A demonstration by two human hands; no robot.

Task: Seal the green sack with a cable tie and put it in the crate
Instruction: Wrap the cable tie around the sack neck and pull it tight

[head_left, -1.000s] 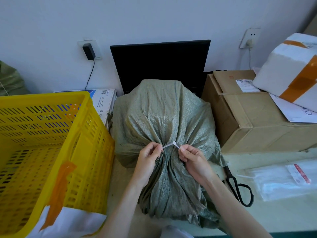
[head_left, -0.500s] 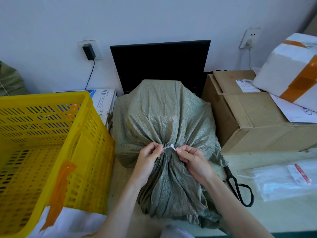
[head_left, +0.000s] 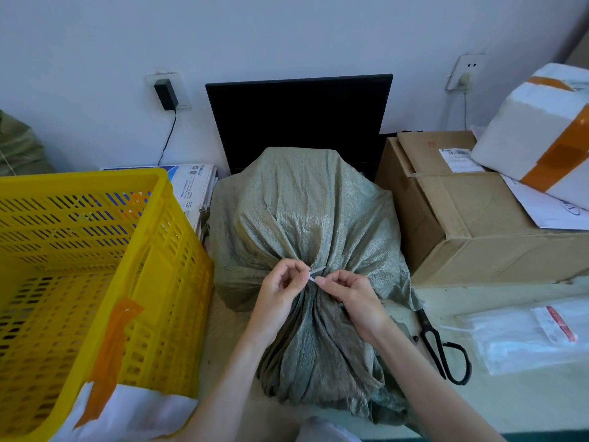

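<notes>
A green woven sack (head_left: 306,218) lies on the table in the middle, its mouth gathered into a neck that points toward me. A white cable tie (head_left: 316,272) wraps that neck. My left hand (head_left: 280,291) pinches one end of the tie on the left. Touching it from the right, my right hand (head_left: 350,298) pinches the other end. The tie's short free ends stick up between my fingertips. The yellow slotted crate (head_left: 153,282) stands directly left of the sack, with nothing inside.
Black scissors (head_left: 439,346) lie right of the sack beside a clear plastic packet (head_left: 526,336). A cardboard box (head_left: 471,224) with a white foam box (head_left: 541,129) on it stands at the right. A black monitor (head_left: 299,119) leans on the wall behind.
My two hands have drawn closer together at the sack's neck, and the visible piece of the cable tie between them has grown shorter.
</notes>
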